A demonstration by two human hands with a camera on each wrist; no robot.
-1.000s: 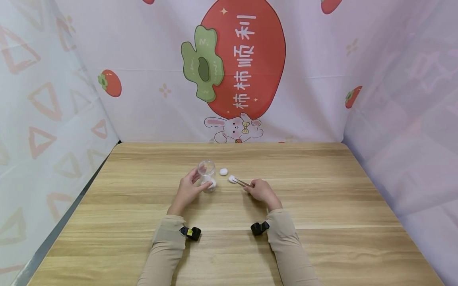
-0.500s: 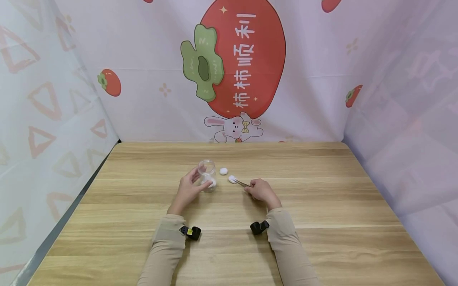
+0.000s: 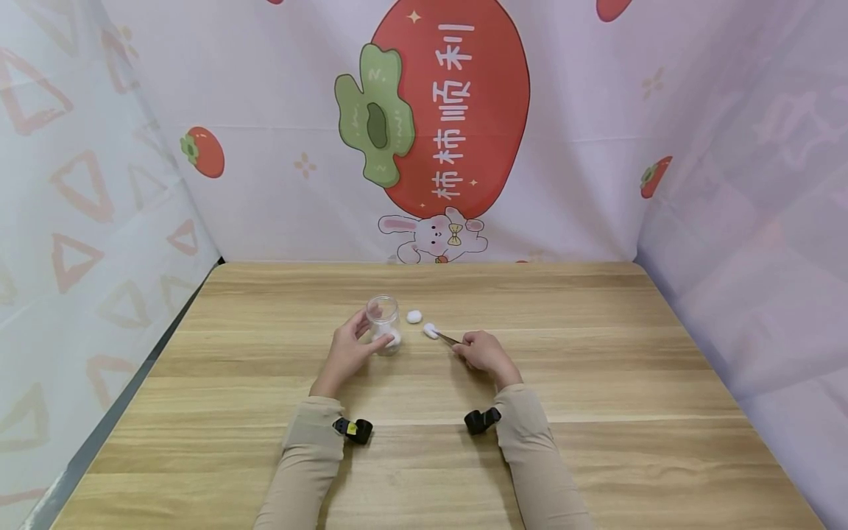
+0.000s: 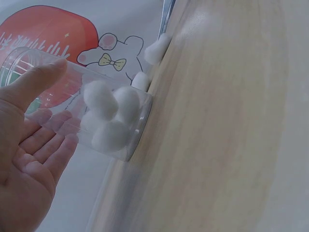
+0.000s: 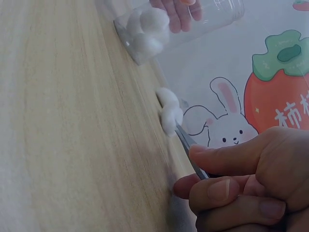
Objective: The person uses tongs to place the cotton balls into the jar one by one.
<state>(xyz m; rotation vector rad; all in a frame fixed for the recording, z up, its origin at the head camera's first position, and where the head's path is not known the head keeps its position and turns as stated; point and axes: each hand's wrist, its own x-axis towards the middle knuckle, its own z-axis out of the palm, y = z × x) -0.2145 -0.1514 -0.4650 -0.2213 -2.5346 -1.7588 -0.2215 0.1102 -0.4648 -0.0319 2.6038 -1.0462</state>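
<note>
A clear jar (image 3: 383,324) stands upright on the table, with my left hand (image 3: 347,349) curled round its side, thumb in front. Several white cotton balls (image 4: 110,136) lie in the bottom of the jar. My right hand (image 3: 486,352) pinches metal tweezers (image 5: 191,153) between thumb and fingers. The tweezers' tips touch a white cotton ball (image 5: 171,119) to the right of the jar; whether it is lifted off the table I cannot tell. Another cotton ball (image 3: 414,316) lies on the table between that one and the jar, slightly farther back.
The wooden table (image 3: 424,471) reaches back to a hanging cloth (image 3: 265,199) printed with a big red fruit and a rabbit. More printed cloth hangs at the left and right. A black wrist camera (image 3: 358,431) is on the left sleeve, another (image 3: 482,421) on the right.
The cotton ball at the tweezers has tilted slightly and the tweezers' tips look closer together. My left hand and the jar have stayed in place.
</note>
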